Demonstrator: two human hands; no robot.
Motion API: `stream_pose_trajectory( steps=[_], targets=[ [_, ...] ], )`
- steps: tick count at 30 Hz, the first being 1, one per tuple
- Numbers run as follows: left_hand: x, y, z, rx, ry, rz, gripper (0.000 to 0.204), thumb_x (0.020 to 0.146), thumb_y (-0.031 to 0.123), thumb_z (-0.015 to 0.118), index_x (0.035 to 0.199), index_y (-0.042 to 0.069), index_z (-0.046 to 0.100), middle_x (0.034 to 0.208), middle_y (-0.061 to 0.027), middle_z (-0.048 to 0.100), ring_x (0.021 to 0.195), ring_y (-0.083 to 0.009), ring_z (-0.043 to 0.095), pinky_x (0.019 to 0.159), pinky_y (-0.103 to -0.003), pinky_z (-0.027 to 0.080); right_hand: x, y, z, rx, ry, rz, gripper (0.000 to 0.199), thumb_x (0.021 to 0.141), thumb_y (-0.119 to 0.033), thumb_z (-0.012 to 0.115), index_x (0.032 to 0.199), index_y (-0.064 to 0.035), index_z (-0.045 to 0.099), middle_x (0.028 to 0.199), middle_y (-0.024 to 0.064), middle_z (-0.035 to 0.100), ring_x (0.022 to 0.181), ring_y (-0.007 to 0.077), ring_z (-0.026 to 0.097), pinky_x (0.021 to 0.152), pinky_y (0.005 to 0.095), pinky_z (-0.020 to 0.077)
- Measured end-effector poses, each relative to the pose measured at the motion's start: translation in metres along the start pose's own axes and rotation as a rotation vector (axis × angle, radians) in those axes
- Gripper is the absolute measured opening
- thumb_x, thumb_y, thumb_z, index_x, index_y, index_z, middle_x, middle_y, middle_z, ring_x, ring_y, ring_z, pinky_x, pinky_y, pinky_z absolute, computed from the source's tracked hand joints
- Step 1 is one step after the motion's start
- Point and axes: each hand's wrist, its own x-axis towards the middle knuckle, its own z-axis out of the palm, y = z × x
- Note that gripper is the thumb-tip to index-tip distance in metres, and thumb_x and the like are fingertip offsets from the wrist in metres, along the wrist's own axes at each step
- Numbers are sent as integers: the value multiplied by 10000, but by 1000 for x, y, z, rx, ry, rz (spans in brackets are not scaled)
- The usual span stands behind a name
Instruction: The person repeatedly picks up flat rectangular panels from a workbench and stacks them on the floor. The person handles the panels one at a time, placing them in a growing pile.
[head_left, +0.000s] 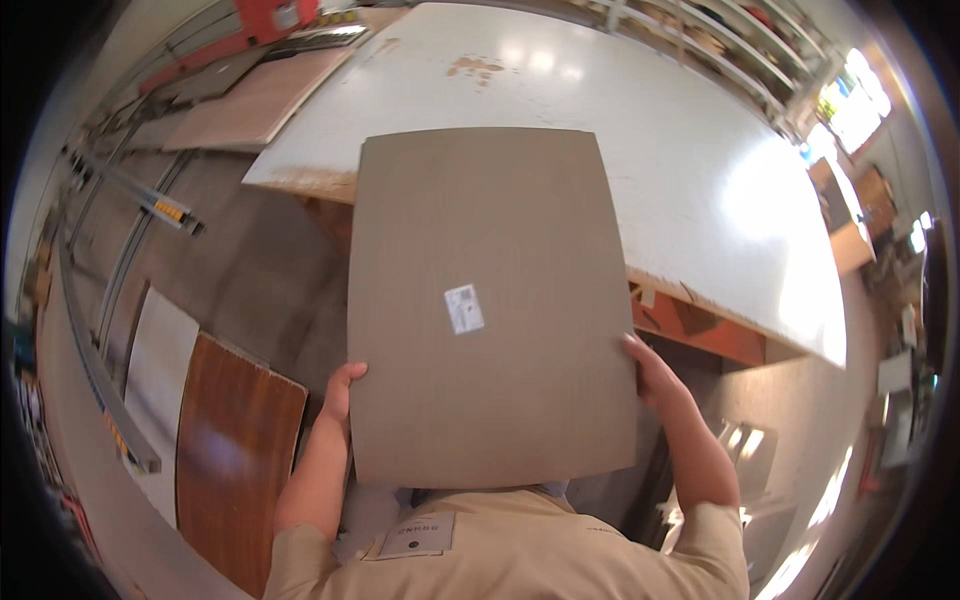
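Item: grey-brown panel (490, 300), flat rectangular board with a small white label near its middle.
Position: held up in the air, its far end over the near edge of the white table (620, 130); not resting on it as far as can be seen.
Left hand (340, 392): clasped on the panel's lower left edge.
Right hand (652, 372): clasped on the lower right edge.
Progress: panel lifted and carried between both hands; setting down remains.
Nearby: brown board (235, 450) on the floor, left.

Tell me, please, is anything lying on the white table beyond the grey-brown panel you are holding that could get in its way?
Nothing visible does. The left hand and right hand grip the grey-brown panel by its side edges, its far edge already over the white table. The tabletop in view holds only worn brown patches; the part under the panel is hidden.
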Motion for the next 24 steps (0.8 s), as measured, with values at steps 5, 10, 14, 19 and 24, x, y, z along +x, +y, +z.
stream_pose_trajectory(
  steps=[5, 10, 14, 19, 24],
  targets=[
    [6, -52, -50, -37, -52, -21, 669, 761, 364, 640, 1319, 12, 535, 1242, -160, 615, 1111, -323, 602, 961, -448, 489, 50, 18, 1, 136, -41, -12, 646, 902, -380, 620, 1443, -105, 398, 1289, 104, 577, 1150, 242, 572, 971, 402, 471],
    [1, -92, -99, -30, -94, -97, 702, 716, 319, 681, 1328, 13, 525, 1256, -156, 607, 1131, -327, 598, 978, -450, 489, 33, 121, -22, 172, -171, -228, 659, 870, -362, 634, 1408, -48, 416, 1252, 124, 590, 1131, 250, 578, 934, 403, 491],
    [-33, -99, -98, 179, -98, 104, 743, 677, 248, 696, 1347, 0, 491, 1257, -158, 600, 1136, -327, 598, 988, -436, 490, -3, 182, -37, 309, -106, -151, 661, 854, -422, 634, 1370, -46, 461, 1246, 112, 596, 1115, 236, 593, 940, 398, 494],
    [-56, -52, -69, 408, -117, 62, 776, 647, 220, 709, 1354, 2, 475, 1229, -148, 600, 1138, -311, 588, 977, -401, 487, -44, 250, -18, 578, 74, -129, 664, 877, -493, 560, 1357, -38, 504, 1310, 146, 586, 1182, 295, 565, 1020, 435, 438],
    [-35, -28, -26, 672, -334, 6, 780, 657, 230, 714, 1359, -2, 466, 1210, -129, 601, 1122, -285, 582, 962, -396, 474, -114, 304, -13, 755, 157, -333, 671, 903, -481, 531, 1404, -40, 461, 1365, 129, 545, 1233, 278, 524, 1059, 410, 399]
  ],
)
